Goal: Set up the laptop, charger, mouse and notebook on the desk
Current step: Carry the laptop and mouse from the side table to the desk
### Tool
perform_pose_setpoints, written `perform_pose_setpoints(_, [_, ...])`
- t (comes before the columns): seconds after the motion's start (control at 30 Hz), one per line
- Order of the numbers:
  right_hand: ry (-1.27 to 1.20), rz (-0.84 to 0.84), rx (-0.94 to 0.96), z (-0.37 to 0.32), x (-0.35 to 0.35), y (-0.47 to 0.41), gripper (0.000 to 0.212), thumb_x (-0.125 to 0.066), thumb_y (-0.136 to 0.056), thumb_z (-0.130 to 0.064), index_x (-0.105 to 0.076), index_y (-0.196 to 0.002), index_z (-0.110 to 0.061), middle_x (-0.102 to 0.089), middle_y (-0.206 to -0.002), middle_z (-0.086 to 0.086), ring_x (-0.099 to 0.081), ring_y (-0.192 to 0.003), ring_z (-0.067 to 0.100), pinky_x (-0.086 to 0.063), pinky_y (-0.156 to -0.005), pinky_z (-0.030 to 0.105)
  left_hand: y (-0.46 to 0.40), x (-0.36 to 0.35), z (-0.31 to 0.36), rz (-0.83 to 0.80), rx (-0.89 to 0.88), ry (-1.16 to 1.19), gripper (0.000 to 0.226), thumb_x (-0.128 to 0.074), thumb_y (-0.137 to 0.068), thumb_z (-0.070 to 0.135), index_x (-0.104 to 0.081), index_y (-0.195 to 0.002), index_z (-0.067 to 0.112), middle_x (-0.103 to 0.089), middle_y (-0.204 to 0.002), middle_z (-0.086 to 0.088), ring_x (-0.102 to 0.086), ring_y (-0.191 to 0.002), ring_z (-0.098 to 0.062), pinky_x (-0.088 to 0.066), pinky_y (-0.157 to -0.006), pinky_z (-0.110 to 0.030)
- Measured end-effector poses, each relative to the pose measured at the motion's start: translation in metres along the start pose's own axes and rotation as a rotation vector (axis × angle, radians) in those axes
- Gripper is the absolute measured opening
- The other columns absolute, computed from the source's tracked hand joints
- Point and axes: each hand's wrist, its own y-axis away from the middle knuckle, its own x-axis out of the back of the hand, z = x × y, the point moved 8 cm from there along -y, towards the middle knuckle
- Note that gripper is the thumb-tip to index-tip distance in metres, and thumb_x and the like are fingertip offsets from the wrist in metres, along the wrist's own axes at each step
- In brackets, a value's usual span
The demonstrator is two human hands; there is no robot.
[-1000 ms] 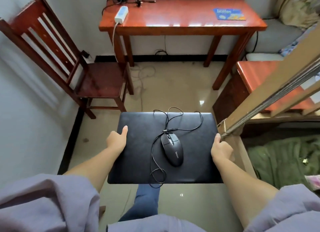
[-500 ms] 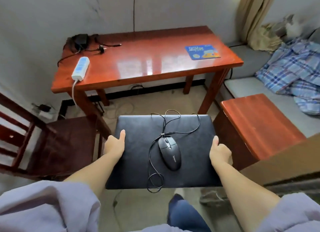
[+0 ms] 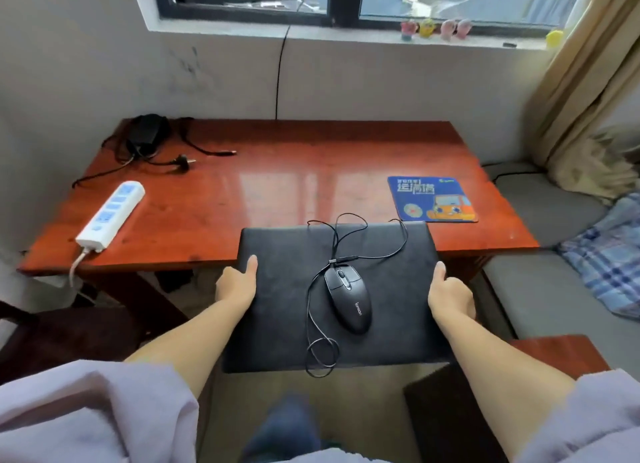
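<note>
Fingers of each hand [image 3: 239,284] hidden beneath the mouse-topped [image 3: 348,298] laptop [image 3: 277,310].

White power strip [image 3: 110,216] laid at left table edge; small figurines [image 3: 435,29] lined on window sill; checked cloth [image 3: 604,254] spread on grey couch [image 3: 540,282].

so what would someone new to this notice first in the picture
Probably the closed black laptop held flat by its sides in the left hand and right hand, with a wired mouse riding on top. Beyond it is the glossy red desk, with a white power strip near its left edge.
</note>
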Motion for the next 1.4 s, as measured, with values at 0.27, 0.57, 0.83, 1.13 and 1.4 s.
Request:
perform_pose_setpoints(0.27, [-0.02, -0.049, 0.062, -0.139, -0.044, -0.133, 0.071, -0.014, -0.096, -0.051, -0.058, -0.115, 0.001, -0.057, -0.122, 0.025, -0.052, -0.112, 0.038, -0.04, -0.091, 0.041, -0.151, -0.022, 0.111, 0.034, -0.017, 0.006, 0.069, -0.038, -0.094, 0.053, -0.045, -0.126, -0.008, -0.052, -0.131, -0.027, -0.049, -0.121, -0.041, -0.04, -0.101, -0.045])
perform_pose_setpoints(0.57, [-0.003, -0.052, -0.022, -0.256, -0.084, -0.247, 0.073, -0.016, -0.095, -0.054, -0.06, -0.106, 0.003, -0.059, -0.116, 0.026, -0.054, -0.106, 0.04, -0.041, -0.084, 0.044, -0.299, -0.038, 0.22, 0.011, 0.011, -0.072, 0.066, -0.038, -0.094, 0.052, -0.048, -0.122, -0.007, -0.053, -0.13, -0.027, -0.05, -0.12, -0.042, -0.041, -0.099, -0.044])
perform_pose_setpoints(0.83, [0.108, -0.105, -0.009, -0.31, -0.119, -0.33, 0.073, -0.016, -0.096, -0.051, -0.061, -0.106, 0.005, -0.06, -0.116, 0.028, -0.055, -0.107, 0.041, -0.042, -0.085, 0.042, -0.365, -0.073, 0.246, 0.009, 0.097, -0.125, 0.065, -0.038, -0.094, 0.05, -0.046, -0.12, -0.009, -0.053, -0.128, -0.03, -0.05, -0.119, -0.043, -0.04, -0.096, -0.044])
perform_pose_setpoints(1.13, [0.125, -0.135, 0.019, -0.306, -0.142, -0.331, 0.071, -0.016, -0.097, -0.048, -0.061, -0.108, 0.005, -0.059, -0.115, 0.029, -0.054, -0.107, 0.041, -0.042, -0.086, 0.043, -0.37, -0.074, 0.231, 0.06, 0.097, -0.292, 0.065, -0.034, -0.093, 0.055, -0.049, -0.117, -0.004, -0.055, -0.126, -0.027, -0.052, -0.116, -0.043, -0.042, -0.094, -0.045])
perform_pose_setpoints(1.4, [0.256, -0.134, 0.152, -0.304, -0.138, -0.326, 0.063, -0.016, -0.098, -0.045, -0.058, -0.109, 0.001, -0.059, -0.115, 0.023, -0.055, -0.104, 0.039, -0.043, -0.083, 0.043, -0.365, -0.073, 0.229, 0.033, 0.052, -0.464, 0.068, -0.028, -0.093, 0.058, -0.047, -0.121, -0.001, -0.056, -0.126, -0.023, -0.054, -0.114, -0.042, -0.043, -0.092, -0.044])
